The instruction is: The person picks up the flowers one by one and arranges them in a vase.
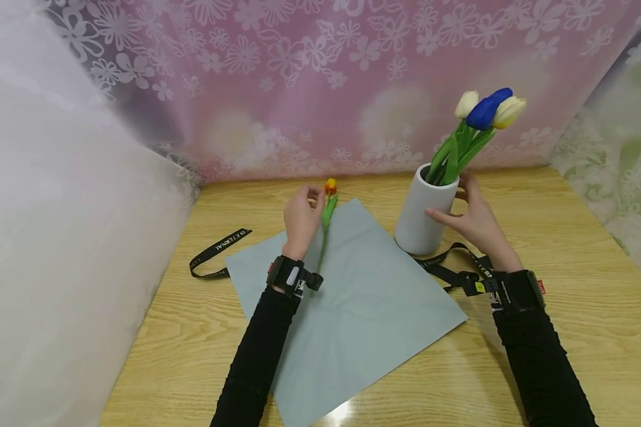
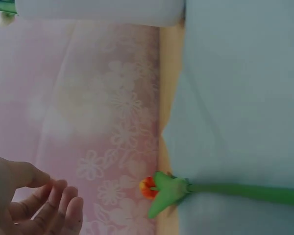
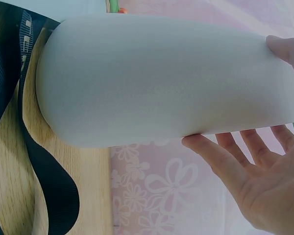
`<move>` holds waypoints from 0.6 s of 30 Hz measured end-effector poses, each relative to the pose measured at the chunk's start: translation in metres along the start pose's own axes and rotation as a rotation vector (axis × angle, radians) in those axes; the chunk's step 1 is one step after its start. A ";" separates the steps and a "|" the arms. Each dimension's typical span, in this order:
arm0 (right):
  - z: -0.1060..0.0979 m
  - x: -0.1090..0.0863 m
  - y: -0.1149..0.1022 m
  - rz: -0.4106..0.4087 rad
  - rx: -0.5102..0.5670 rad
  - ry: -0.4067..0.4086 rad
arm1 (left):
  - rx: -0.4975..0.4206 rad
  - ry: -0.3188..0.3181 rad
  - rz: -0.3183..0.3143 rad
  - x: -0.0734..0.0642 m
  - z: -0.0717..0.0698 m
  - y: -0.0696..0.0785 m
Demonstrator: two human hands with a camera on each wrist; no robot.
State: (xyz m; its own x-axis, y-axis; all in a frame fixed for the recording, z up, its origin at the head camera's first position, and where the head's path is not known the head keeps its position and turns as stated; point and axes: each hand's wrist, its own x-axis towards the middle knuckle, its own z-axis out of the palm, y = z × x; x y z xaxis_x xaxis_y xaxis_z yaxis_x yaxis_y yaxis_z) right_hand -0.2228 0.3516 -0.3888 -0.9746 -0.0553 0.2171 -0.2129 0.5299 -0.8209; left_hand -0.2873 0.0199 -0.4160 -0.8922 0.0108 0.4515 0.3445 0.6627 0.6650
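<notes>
An orange-yellow tulip [image 1: 330,187] with a green stem lies on a pale blue-grey sheet of wrapping paper [image 1: 374,296]; its bloom reaches past the sheet's back edge. My left hand [image 1: 302,218] is beside the bloom, and the left wrist view shows its fingers loosely bent, apart from the tulip [image 2: 169,192], holding nothing. At the right stands a white vase [image 1: 424,213] containing a blue tulip [image 1: 488,110] and two cream tulips [image 1: 509,112]. My right hand [image 1: 478,219] holds the vase [image 3: 152,83], thumb on one side and fingers on the other.
A black lettered ribbon [image 1: 219,249] sticks out past the paper's left edge. More black ribbon [image 1: 454,270] lies looped below the vase, under my right wrist. The wooden table [image 1: 582,296] ends against a pink floral curtain [image 1: 310,101]; whitish sheeting [image 1: 69,237] hangs at the left.
</notes>
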 end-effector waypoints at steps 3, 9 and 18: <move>0.000 0.000 0.000 0.003 0.008 -0.001 | 0.059 -0.039 -0.033 -0.006 0.006 -0.006; -0.001 0.001 -0.001 0.011 0.016 0.000 | 0.193 -0.146 -0.073 -0.014 0.016 -0.015; 0.000 0.000 0.000 -0.005 0.025 0.000 | 0.323 -0.325 -0.175 -0.020 0.025 -0.024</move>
State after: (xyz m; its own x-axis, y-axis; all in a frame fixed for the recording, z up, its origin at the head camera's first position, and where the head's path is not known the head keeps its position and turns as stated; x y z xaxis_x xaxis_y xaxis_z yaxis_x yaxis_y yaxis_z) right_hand -0.2233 0.3513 -0.3891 -0.9736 -0.0579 0.2207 -0.2191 0.5081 -0.8330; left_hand -0.2854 0.0225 -0.4557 -0.9913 0.0782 0.1061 0.1195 0.8732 0.4725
